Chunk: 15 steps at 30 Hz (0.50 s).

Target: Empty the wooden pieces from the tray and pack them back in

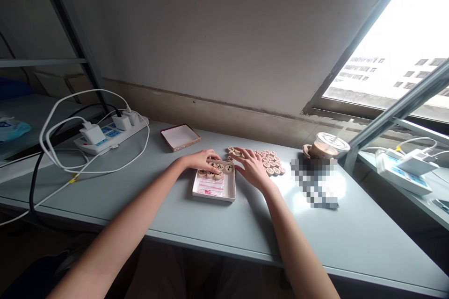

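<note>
A shallow white box (214, 197) stands on the table with several round wooden Chinese chess pieces (219, 175) along its far side. Clear plastic with pink print (210, 187) lies in its nearer part. My left hand (200, 160) reaches over the box's far left corner, thumb and fingers apart, its fingertips at the pieces inside. My right hand (253, 169) is at the box's right side, fingers stretched and spread over loose pieces beyond it. Part of the loose group is hidden under that hand. More loose pieces (271, 162) lie flat, close together, to its right.
The box lid (180, 138) lies upturned at the back left. A power strip (112, 135) with chargers and looping white cables (52, 149) takes up the left side. A lidded drink cup (324, 145) with a straw stands at the right, behind a blurred patch. A metal frame bar (382, 121) rises at the right end.
</note>
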Available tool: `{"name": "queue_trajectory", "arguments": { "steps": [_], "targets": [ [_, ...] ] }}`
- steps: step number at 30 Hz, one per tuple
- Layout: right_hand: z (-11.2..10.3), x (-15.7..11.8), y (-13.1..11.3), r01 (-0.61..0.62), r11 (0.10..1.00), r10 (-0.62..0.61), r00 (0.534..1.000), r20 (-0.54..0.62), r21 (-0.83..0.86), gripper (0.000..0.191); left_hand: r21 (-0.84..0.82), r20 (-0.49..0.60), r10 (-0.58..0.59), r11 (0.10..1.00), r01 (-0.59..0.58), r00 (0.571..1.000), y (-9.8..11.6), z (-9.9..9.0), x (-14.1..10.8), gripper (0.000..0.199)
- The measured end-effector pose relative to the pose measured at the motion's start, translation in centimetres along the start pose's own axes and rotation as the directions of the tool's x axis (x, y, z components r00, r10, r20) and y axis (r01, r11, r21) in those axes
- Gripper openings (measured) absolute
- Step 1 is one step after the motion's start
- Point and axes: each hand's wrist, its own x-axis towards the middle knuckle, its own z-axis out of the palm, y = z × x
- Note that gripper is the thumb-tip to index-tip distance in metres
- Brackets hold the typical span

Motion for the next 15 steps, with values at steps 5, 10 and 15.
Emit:
{"name": "queue_trajectory", "arguments": {
  "steps": [5,10,15],
  "targets": [
    [0.4,-0.1,-0.1,-0.013,0.999,0.015,1.0,-0.027,0.043,0.025,-0.006,0.004,-0.012,1.0,0.012,1.0,0.0,0.0,0.0,0.056],
    [-1.2,-0.2,0.3,-0.079,0.99,0.082,0.996,-0.022,0.114,0.017,-0.039,0.012,-0.017,0.999,0.017,1.0,0.0,0.0,0.0,0.056],
    [-4.0,-0.1,-0.3,-0.113,0.93,0.118,0.993,0.007,0.351,0.022,-0.033,0.012,-0.002,0.999,0.002,1.0,0.2,-0.1,-0.1,0.054]
  ]
}}
